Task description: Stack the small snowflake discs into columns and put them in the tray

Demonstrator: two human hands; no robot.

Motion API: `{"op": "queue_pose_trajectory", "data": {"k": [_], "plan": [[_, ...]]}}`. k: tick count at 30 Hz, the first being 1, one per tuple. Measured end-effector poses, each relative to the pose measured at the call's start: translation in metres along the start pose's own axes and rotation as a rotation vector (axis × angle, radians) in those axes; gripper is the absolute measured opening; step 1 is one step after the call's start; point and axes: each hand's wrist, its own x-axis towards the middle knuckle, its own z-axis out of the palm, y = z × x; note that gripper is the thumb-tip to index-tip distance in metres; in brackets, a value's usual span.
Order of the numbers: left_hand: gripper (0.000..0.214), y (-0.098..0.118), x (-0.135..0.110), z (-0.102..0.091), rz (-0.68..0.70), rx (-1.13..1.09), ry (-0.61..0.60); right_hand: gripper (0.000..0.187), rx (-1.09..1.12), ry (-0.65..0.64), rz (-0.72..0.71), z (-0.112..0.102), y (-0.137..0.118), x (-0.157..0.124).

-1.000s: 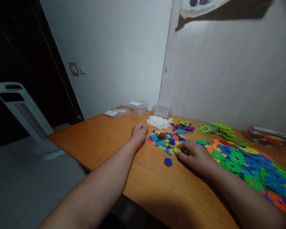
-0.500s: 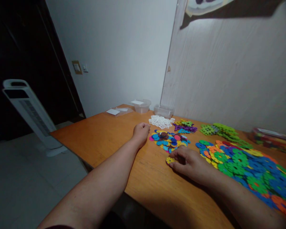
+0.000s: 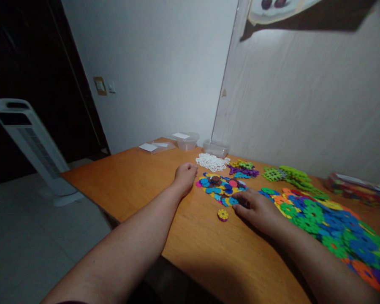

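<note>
Resting on the wooden table [image 3: 139,185], my left hand [image 3: 185,175] is closed in a loose fist; whether anything is inside is hidden. Just right of it lies a pile of small flower-shaped plastic discs [image 3: 213,190] in blue, yellow, brown and pink. My right hand [image 3: 256,207] is at the near right edge of that pile, thumb and fingers curved and apart, the tips beside a blue disc [image 3: 232,202]. In front of the pile sits a short stack of small discs [image 3: 223,215], yellow on top with purple beneath, touched by neither hand.
Larger notched discs [image 3: 329,223] spread across the right side. Farther back are white lattice pieces [image 3: 213,162], purple and green pieces [image 3: 243,169], light green pieces [image 3: 288,175], clear containers [image 3: 188,141], plastic bags [image 3: 156,146] and a packed bag [image 3: 357,185]. A tower fan [image 3: 34,147] stands left.
My right hand has let go of the small yellow-topped disc stack and moved slightly up and right, toward the small-disc pile. My left hand keeps its place; the view has shifted slightly.
</note>
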Motion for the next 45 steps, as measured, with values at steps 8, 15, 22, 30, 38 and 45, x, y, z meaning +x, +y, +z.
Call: {"op": "queue_pose_trajectory", "data": {"k": [8,15,22,30,38,45], "plan": [[0.015,0.004,-0.004,0.001,-0.025,-0.044,0.0,0.021,-0.006,0.026,-0.003,0.0,-0.004,-0.001],[0.015,0.001,-0.002,0.001,-0.009,-0.029,0.007,0.016,0.226,-0.102,-0.049,0.001,-0.027,-0.011],[0.015,0.001,-0.001,0.001,0.015,0.001,0.007,0.02,0.231,-0.12,-0.059,0.003,-0.032,-0.012],[0.016,0.003,-0.004,0.002,0.007,0.006,0.015,0.028,0.112,0.035,-0.009,0.001,-0.004,-0.005],[0.017,0.001,-0.002,0.003,0.011,0.014,0.017,0.035,0.0,-0.021,-0.015,-0.001,-0.016,0.002],[0.017,0.001,-0.001,0.002,0.015,0.029,0.01,0.022,0.04,-0.033,0.033,0.004,-0.012,0.004]]}}
